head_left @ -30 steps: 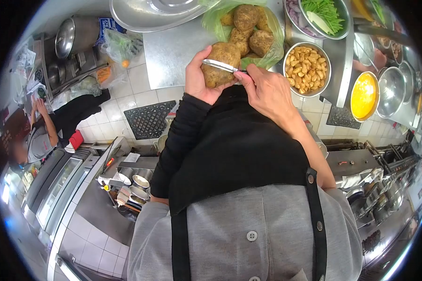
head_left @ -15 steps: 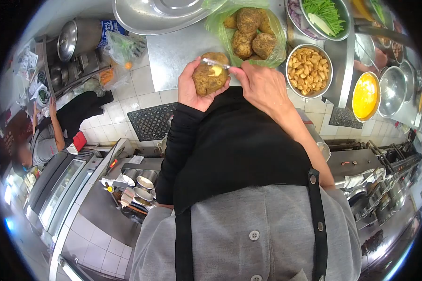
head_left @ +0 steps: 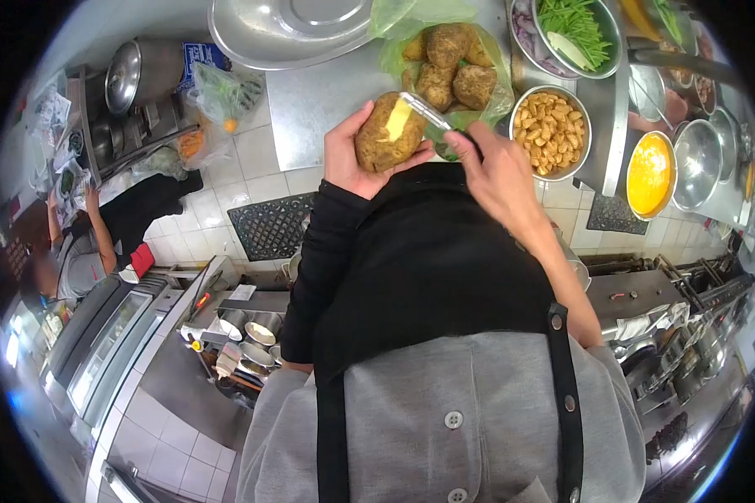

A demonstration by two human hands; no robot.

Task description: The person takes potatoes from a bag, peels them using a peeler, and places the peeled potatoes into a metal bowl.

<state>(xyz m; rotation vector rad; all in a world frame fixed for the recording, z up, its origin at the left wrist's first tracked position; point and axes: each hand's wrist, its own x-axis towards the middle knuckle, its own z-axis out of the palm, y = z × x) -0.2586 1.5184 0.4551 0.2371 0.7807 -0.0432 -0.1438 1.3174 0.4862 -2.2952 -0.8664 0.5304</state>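
My left hand (head_left: 350,149) is closed around a large brown potato (head_left: 377,141), which shows a bare yellow strip near its upper right. In my right hand (head_left: 505,172) is a vegetable peeler (head_left: 428,112) with a dark handle and a metal head. The peeler's head lies at the potato's upper right edge, by the top of the bare strip. Just beyond my hands, several unpeeled potatoes (head_left: 446,46) sit in a green plastic bag (head_left: 392,60). My palm hides the potato's underside.
A metal bowl of peeled garlic cloves (head_left: 550,130) stands right of the bag, with a bowl of cut green vegetables (head_left: 577,29) behind it. A big metal basin (head_left: 264,59) rests on the steel table (head_left: 298,117). Another person (head_left: 84,251) works at the far left.
The peeler has moved up the potato, and its handle has swung into view. The bare yellow strip is longer. My right hand has shifted slightly right and down.
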